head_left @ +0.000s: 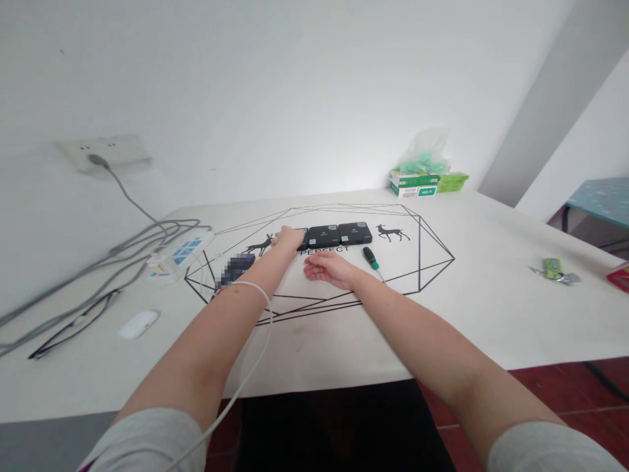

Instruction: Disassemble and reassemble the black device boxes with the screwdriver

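Observation:
Three flat black boxes lie in a row at the far middle of the white table [491,314]. My left hand [287,240] reaches out and rests on the leftmost black box [302,237], its fingers curled over the box's edge. The middle black box [324,236] and the right black box [354,233] lie untouched. My right hand [327,267] lies on the table just in front of the boxes, fingers loosely stretched, holding nothing. A green-handled screwdriver [371,259] lies right of that hand.
A power strip [179,257] with grey cables sits at the left, near a white mouse [139,324] and a pair of glasses [73,324]. A white cable [255,341] drapes over my left forearm. A green tissue box [415,183] stands at the back; a small green item [555,270] lies at right.

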Tool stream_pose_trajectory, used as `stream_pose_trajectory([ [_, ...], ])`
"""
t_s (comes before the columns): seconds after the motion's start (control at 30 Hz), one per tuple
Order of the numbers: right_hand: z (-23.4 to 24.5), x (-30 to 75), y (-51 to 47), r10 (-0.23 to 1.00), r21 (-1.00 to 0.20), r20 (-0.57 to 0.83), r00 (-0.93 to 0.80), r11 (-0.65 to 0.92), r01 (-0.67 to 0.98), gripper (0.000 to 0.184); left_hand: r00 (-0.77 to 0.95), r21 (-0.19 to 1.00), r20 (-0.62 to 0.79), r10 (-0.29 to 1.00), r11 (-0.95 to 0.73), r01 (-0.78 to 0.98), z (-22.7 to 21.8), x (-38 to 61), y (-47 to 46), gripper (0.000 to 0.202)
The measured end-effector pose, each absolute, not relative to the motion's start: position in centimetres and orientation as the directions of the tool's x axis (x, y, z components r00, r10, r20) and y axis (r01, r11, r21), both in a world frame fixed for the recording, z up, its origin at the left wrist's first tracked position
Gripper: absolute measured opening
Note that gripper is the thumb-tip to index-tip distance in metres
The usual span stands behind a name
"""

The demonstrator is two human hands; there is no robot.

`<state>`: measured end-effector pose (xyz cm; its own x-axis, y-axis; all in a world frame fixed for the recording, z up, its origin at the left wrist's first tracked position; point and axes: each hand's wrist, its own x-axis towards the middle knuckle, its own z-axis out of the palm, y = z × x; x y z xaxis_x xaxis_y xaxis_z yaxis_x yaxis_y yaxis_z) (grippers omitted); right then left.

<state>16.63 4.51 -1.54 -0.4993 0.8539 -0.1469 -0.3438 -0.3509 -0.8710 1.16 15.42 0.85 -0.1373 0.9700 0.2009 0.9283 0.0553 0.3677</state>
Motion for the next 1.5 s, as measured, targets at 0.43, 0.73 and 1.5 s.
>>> stream_pose_trajectory([
  [0.43,-2.0,16.1,4.8,0.854,-0.892,-0.1,-0.51,-0.305,-0.335,0.021,0.372,0.013,0.17,0.913,-0.379,0.925,-0.5,5.8,17.0,0.061],
  [0.73,-2.0,16.4,4.7,0.832,-0.921,-0.083,-0.548,-0.274,-0.276,0.024,0.399,-0.092,0.175,0.9,-0.389,0.917,-1.8,6.3,16.8,0.059],
  [1.5,-2.0,15.7,4.0,0.886,-0.96,-0.098,-0.452,-0.204,-0.193,0.032,0.454,-0.104,0.25,0.855,-0.443,0.891,-1.4,6.5,15.7,0.047],
])
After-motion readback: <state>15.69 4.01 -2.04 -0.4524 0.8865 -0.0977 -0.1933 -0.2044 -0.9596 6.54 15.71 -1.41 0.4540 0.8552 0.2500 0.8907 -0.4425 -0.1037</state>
